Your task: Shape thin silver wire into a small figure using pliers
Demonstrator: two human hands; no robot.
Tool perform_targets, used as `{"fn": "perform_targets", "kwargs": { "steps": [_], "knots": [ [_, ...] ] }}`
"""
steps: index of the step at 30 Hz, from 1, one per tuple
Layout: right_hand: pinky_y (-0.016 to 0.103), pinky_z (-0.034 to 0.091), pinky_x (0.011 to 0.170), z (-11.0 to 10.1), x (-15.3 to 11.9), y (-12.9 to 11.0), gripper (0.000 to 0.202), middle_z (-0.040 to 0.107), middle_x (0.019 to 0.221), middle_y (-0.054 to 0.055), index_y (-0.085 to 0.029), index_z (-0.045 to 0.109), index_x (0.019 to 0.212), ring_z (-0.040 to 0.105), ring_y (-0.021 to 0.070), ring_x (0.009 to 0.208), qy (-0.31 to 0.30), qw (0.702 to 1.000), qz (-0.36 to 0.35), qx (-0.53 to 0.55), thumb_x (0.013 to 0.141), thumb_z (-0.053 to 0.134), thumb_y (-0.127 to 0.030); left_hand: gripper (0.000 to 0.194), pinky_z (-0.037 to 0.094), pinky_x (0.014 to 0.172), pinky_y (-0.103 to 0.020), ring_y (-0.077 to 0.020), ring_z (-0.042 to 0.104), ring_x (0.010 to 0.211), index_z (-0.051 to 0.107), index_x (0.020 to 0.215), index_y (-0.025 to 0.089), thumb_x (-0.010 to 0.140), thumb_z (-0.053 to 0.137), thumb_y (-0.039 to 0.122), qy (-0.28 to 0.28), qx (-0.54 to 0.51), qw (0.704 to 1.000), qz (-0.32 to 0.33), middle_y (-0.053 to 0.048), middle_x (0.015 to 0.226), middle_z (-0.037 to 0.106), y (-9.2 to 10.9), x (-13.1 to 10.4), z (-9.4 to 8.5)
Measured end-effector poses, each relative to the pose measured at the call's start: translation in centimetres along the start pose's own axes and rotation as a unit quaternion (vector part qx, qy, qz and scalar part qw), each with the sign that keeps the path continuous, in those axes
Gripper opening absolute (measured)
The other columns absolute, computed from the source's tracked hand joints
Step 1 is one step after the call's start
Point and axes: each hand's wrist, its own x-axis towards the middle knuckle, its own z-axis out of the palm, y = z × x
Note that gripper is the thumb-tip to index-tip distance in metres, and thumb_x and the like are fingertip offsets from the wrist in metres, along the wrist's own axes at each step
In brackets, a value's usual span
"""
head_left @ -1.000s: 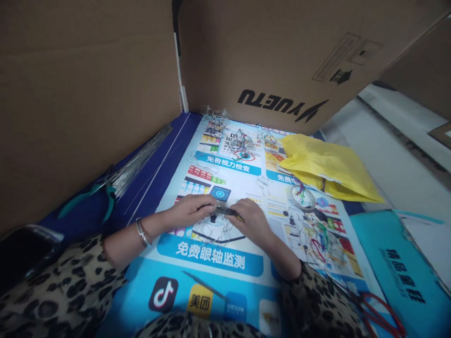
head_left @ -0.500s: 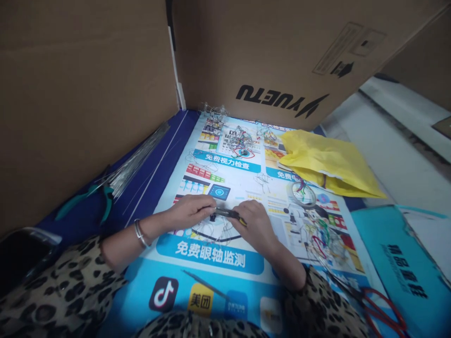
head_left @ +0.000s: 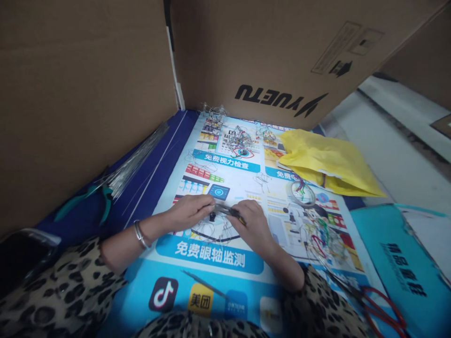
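The single view comes from the wearer's head, facing forward and steeply down. Spotted sleeves (head_left: 63, 295) are nearest the lens, along the bottom edge; the left hand (head_left: 190, 209) and right hand (head_left: 254, 223) come farther out, mid-frame. Beyond, the counter (head_left: 180, 141) recedes toward cardboard walls (head_left: 211, 56).

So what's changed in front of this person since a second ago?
Only the view shifted slightly, putting the cardboard box a touch further left. I see nothing taken up or let go. The right hand still grips the pliers, tip at the left hand. The scissors and yellow bag stayed put.
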Motion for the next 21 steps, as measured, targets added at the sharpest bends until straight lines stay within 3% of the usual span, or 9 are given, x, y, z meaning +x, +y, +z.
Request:
{"fn": "perform_targets", "kwargs": {
  "steps": [6, 14, 21],
  "knots": [
    [0.034, 0.043, 0.075, -0.6, -0.5, 0.2, 0.014, 0.062, 0.087, 0.006, -0.021, 0.061, 0.09, 0.053, 0.0205, 0.085, 0.061, 0.998, -0.016, 0.005, 0.084, 0.057, -0.032, 0.026, 0.036, 0.063, -0.024, -0.0129, 0.052, 0.068, 0.049, 0.084, 0.019, 0.094, 0.031, 0.035, 0.004, -0.026, 0.999, -0.032, 0.001, 0.075, 0.055, 0.2, -0.2, -0.2],
    [0.035, 0.033, 0.071, -1.3, -1.1, -0.4, 0.014, 0.061, 0.083, 0.006, -0.02, 0.062, 0.089, 0.046, 0.021, 0.081, -0.027, 0.981, -0.092, -0.167, 0.084, 0.057, -0.032, 0.023, 0.035, 0.061, -0.023, -0.012, 0.051, 0.067, 0.052, 0.085, 0.019, 0.093, 0.035, 0.032, 0.019, -0.022, 0.999, -0.031, 0.002, 0.073, 0.055, 0.2, -0.2, 0.0],
    [0.036, 0.031, 0.072, -1.2, -0.9, -0.7, 0.012, 0.06, 0.084, 0.006, -0.02, 0.061, 0.087, 0.044, 0.0218, 0.083, -0.044, 0.971, -0.098, -0.213, 0.085, 0.056, -0.031, 0.024, 0.036, 0.063, -0.023, -0.012, 0.051, 0.068, 0.052, 0.085, 0.018, 0.093, 0.034, 0.033, 0.031, -0.024, 0.999, -0.03, 0.002, 0.074, 0.055, 0.2, -0.2, 0.1]
  ]
}}
